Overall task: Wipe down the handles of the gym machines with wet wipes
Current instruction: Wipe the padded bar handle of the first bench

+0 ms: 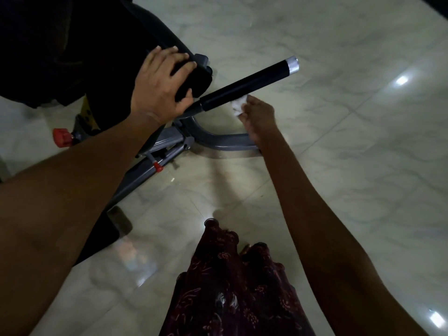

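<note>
I am at the wiping step on one handle of the gym machine. My right hand [257, 117] pinches a crumpled white wet wipe [238, 105] between thumb and fingertips and holds it against the underside of the black handle [244, 86], near the end closer to the machine frame. The handle is a straight bar with a black grip; it runs up and to the right and ends in a silver cap [292, 65], and it stands out over the pale marble floor [339, 154]. My left hand [161, 81] lies on the black padded part [194, 78] just beside the handle's root, fingers bent over the edge of the pad and thumb toward the bar, and appears to brace the machine. The grey frame [218, 139] curves down below the handle, and a red knob [61, 137] sits on the frame further left. In my judgement most of the grip toward the silver cap remains to be wiped. The next move calls for closing the wipe further round the bar and drawing it along the grip to the cap, while the left hand holds the machine steady.
</note>
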`<state>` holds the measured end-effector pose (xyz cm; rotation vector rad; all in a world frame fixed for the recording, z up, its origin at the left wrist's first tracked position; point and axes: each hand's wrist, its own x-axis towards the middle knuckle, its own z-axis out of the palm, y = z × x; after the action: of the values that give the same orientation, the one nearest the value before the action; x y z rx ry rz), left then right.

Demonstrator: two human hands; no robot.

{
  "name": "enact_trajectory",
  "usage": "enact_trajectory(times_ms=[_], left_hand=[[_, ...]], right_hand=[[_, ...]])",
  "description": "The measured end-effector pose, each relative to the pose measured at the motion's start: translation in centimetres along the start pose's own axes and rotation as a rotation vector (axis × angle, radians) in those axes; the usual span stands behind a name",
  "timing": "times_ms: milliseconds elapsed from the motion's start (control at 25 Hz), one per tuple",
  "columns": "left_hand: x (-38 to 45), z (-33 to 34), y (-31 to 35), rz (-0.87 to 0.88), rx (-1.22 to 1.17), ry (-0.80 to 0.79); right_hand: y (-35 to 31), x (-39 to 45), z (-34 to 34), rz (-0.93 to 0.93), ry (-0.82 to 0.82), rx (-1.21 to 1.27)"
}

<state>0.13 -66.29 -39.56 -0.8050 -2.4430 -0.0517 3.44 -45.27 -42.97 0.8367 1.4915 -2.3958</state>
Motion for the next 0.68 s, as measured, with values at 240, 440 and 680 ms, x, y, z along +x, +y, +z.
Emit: enact_trajectory(times_ms=[240,440,680], left_hand=[[-0.1,0.1,-0.1,-0.003,0.014,-0.007],[0.0,-0.1,-0.1,-0.014,0.009,-0.027],[-0.1,0.0,0.1,-0.018,0.004,-0.021]], right_hand=[[1.1,-0.4,0.0,0.062,-0.002,0.137],[2.7,-1.0,3.1,0.07,-0.018,-0.019],[3.8,-0.5,2.3,0.122,-0.055,0.076]])
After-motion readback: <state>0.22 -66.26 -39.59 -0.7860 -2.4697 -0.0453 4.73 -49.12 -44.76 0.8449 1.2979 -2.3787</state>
